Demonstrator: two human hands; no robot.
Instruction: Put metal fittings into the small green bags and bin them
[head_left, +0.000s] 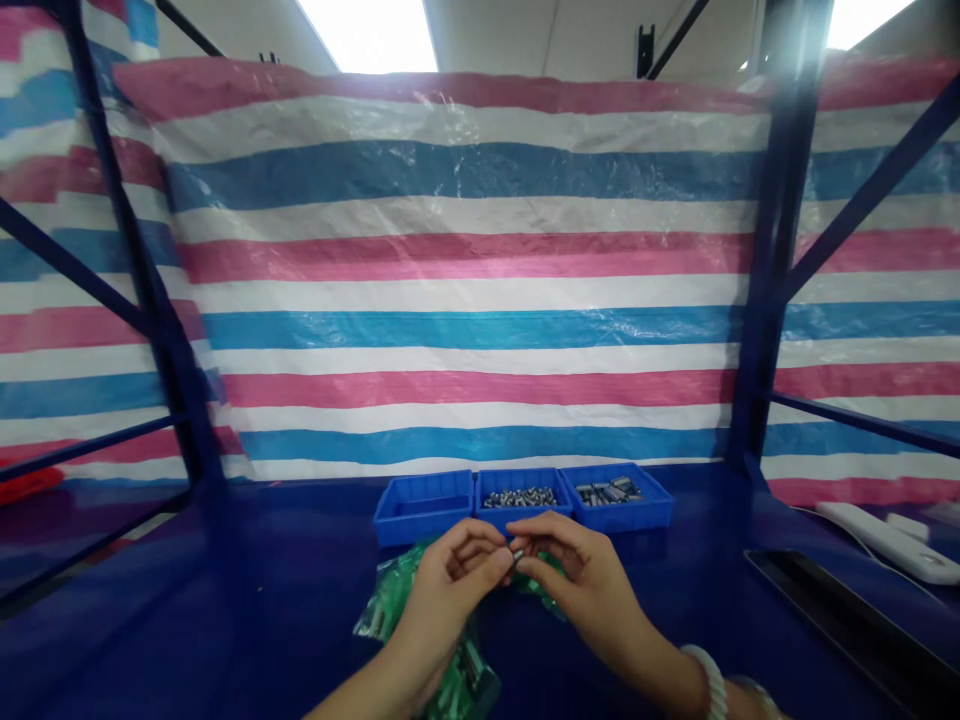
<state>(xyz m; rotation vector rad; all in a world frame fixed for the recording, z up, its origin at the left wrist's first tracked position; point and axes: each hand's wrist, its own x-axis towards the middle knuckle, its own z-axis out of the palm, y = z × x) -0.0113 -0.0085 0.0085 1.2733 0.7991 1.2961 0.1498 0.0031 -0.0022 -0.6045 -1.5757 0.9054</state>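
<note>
My left hand and my right hand meet low in the middle of the head view, fingertips almost touching. Between them they pinch a small silvery metal piece; its exact kind is too small to make out. Clear plastic bags with green contents lie under and around my hands, partly hidden by them. Just beyond stand three blue bins in a row. The middle bin holds many small metal pieces, and the right bin holds larger metal pieces. The left bin shows its blue inside.
A dark flat slab-like object lies on the blue tabletop at the right. Beyond it are a white device and a cable. Blue metal posts stand on both sides, before a striped plastic sheet.
</note>
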